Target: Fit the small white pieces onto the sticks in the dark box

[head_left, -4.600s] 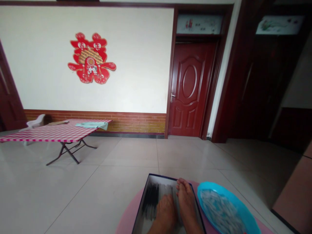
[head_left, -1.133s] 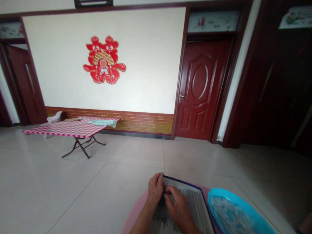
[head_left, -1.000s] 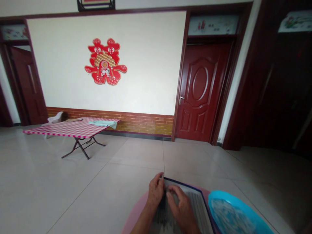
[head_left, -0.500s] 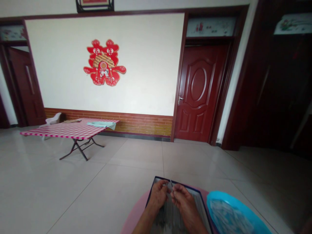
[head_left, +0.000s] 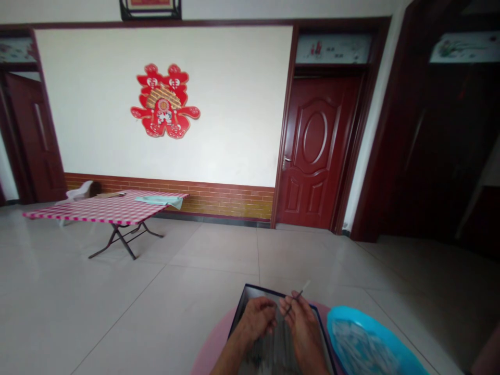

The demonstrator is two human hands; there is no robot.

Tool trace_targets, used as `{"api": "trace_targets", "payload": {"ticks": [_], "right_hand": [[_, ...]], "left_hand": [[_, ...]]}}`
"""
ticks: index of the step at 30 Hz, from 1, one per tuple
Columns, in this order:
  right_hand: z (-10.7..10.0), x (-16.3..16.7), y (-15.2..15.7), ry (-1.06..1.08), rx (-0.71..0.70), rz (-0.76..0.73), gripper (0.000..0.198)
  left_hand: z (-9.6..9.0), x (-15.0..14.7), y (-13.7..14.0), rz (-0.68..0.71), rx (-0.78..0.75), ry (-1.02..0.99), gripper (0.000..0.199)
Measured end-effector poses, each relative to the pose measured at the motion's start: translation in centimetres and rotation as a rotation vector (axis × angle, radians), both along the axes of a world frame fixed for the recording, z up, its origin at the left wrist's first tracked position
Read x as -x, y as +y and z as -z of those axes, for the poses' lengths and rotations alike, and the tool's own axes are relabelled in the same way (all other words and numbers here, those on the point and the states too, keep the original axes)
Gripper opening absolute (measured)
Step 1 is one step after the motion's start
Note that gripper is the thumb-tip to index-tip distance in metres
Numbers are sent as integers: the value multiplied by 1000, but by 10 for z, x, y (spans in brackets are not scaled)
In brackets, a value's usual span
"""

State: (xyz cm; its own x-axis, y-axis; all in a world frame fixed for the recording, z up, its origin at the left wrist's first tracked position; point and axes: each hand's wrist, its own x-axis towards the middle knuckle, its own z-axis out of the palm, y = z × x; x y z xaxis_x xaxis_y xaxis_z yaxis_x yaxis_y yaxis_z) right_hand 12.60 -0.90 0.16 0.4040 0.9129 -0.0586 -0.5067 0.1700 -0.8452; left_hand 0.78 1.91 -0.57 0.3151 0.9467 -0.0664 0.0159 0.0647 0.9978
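Observation:
My right hand [head_left: 302,323] grips a thin dark stick with a whitish tip [head_left: 300,294], which points up and to the right. Just left of it, my left hand [head_left: 258,319] has its fingers curled together, and whatever may be between them is too small to make out. Both hands are over a shallow dark-rimmed box [head_left: 239,307] holding many thin greyish strands [head_left: 273,349]. To the right, a bright blue basin [head_left: 338,313] contains many slender whitish pieces [head_left: 363,346].
The box rests on a round pink surface [head_left: 213,346]. Farther off at left stands a folding table with a red checked top [head_left: 101,209] and a pale green cloth [head_left: 160,200]. A white chair [head_left: 80,191] is behind it. Tiled floor [head_left: 211,276] runs to a red door [head_left: 314,151].
My hands have drawn slightly apart. The stick has swung from between the hands to lean right in my right hand. The view has shifted slightly.

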Motion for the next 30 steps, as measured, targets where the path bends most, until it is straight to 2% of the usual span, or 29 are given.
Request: {"api": "trace_targets", "payload": {"ticks": [5,12,16,23,26,30], "right_hand": [[4,-6,4,3,0,77,53],[8,-9,5,-37,9,104,50],[6,-5,3,-48,18,32,47],[4,8,-1,-232,32,-94,44],[3,8,-2,-198,30,-122,47],[4,0,0,-111,11,20,55]], "left_hand": [[1,-2,-2,79,-10,24,27],[-1,-2,-4,95,-40,20,29],[-4,-2,-5,111,-54,15,27],[-7,-2,-8,138,-123,-27,27],[-3,-1,-6,113,-158,-24,29],[4,-2,-3,79,-177,42,34]]}}
